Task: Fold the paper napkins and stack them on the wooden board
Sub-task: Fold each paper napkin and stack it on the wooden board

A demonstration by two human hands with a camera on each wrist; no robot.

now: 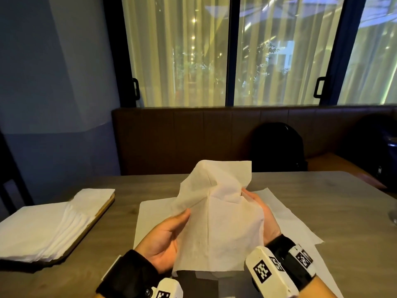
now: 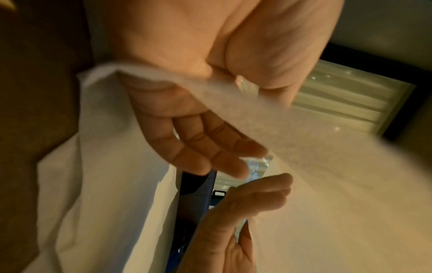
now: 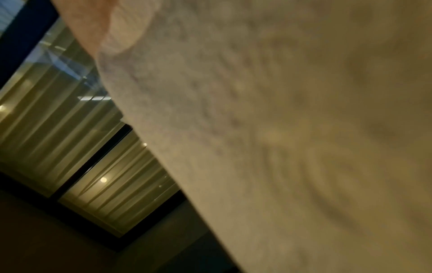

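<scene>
Head view: both hands, left (image 1: pixel 165 235) and right (image 1: pixel 263 214), pinch the napkin (image 1: pixel 221 216) (limp, crumpled); match its corners before creasing.

No words, brands or numbers could be read anywhere. The only markings were black-and-white square code patterns (not letters) on the white wrist camera (image 1: pixel 271 274) of the right arm, on its black wrist strap (image 1: pixel 304 259), and on the left wrist camera (image 1: pixel 166 291); a small dark mark beside one was too blurred to read.
</scene>
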